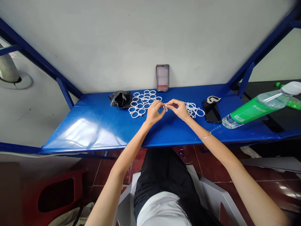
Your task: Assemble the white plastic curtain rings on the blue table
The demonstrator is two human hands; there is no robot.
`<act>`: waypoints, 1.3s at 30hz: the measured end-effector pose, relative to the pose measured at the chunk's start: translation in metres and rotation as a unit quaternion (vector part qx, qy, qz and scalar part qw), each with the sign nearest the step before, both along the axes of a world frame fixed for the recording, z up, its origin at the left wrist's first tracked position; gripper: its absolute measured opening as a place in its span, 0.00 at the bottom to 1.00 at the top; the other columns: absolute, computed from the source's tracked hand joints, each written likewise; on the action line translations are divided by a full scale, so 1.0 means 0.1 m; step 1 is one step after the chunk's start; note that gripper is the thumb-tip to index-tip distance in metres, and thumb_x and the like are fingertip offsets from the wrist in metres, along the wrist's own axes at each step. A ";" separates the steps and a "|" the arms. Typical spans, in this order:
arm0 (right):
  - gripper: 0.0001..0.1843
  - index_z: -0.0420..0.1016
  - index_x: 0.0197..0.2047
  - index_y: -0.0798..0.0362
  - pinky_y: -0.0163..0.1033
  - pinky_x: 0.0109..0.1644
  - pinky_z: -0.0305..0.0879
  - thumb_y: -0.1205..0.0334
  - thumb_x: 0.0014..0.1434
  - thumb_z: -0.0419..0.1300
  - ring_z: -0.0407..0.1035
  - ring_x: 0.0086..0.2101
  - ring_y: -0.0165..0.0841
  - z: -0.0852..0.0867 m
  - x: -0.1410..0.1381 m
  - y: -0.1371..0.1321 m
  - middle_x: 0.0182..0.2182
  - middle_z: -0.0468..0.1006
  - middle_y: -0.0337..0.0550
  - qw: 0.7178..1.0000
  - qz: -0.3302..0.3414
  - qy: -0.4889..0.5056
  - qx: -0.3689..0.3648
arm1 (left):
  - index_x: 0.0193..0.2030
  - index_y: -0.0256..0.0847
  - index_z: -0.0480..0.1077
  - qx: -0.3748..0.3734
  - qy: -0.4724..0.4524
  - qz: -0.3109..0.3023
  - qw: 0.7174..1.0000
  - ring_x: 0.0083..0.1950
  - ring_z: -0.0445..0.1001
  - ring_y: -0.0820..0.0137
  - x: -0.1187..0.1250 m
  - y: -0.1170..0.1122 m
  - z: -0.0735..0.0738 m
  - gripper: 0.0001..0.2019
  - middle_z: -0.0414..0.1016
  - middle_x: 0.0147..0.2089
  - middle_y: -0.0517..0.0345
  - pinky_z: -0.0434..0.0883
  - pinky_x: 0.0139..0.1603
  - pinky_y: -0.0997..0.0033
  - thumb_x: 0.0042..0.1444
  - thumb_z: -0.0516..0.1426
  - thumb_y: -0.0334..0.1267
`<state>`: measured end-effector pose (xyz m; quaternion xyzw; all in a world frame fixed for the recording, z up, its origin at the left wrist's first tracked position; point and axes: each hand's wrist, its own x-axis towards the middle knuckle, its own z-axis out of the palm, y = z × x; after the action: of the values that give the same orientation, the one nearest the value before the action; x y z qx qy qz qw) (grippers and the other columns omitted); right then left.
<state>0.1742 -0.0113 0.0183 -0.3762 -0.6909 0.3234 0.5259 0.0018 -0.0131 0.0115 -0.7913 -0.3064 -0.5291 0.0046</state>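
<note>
Both my hands meet over the middle of the blue table point(94, 125). My left hand point(154, 112) and my right hand point(180, 109) pinch one small white plastic ring point(165, 106) between their fingertips. To the left of my hands lies a spread of several white rings point(142, 103). A smaller heap of white rings point(194, 110) lies just right of my right hand. A thin bracelet sits on my right wrist.
A crumpled black plastic bag point(120, 98) lies left of the rings. A phone point(162, 77) leans upright against the wall. A black phone point(212, 112) and a small white-rimmed object point(213, 99) lie to the right. A green-labelled bottle point(258, 105) sits at the right end. A red stool point(56, 194) stands below left.
</note>
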 end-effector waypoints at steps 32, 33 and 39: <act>0.24 0.73 0.31 0.51 0.40 0.35 0.69 0.36 0.53 0.64 0.71 0.30 0.33 0.07 0.01 -0.02 0.29 0.77 0.41 0.998 0.021 0.006 -0.055 | 0.34 0.41 0.66 0.021 0.001 0.008 1.000 0.36 0.71 0.71 0.03 -0.01 -0.01 0.06 0.72 0.32 0.57 0.68 0.34 0.73 0.64 0.55 0.35; 0.24 0.73 0.31 0.50 0.39 0.34 0.68 0.36 0.52 0.64 0.71 0.29 0.33 0.07 0.02 -0.01 0.28 0.77 0.41 0.998 0.030 0.007 -0.064 | 0.34 0.41 0.66 0.017 0.008 0.010 1.000 0.36 0.71 0.71 0.03 -0.01 -0.02 0.06 0.72 0.32 0.57 0.68 0.34 0.72 0.64 0.55 0.36; 0.23 0.72 0.29 0.51 0.38 0.33 0.69 0.38 0.50 0.66 0.69 0.27 0.31 0.09 0.10 0.04 0.25 0.76 0.38 0.993 0.066 0.007 -0.098 | 0.34 0.41 0.66 0.015 0.035 0.002 0.999 0.36 0.71 0.70 0.03 0.00 -0.03 0.07 0.72 0.33 0.56 0.68 0.34 0.71 0.65 0.54 0.35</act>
<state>0.1842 -0.0076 0.0276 -0.3769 -0.6754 0.4260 0.4693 0.0048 -0.0136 0.0084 -0.8085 -0.2993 -0.5060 0.0281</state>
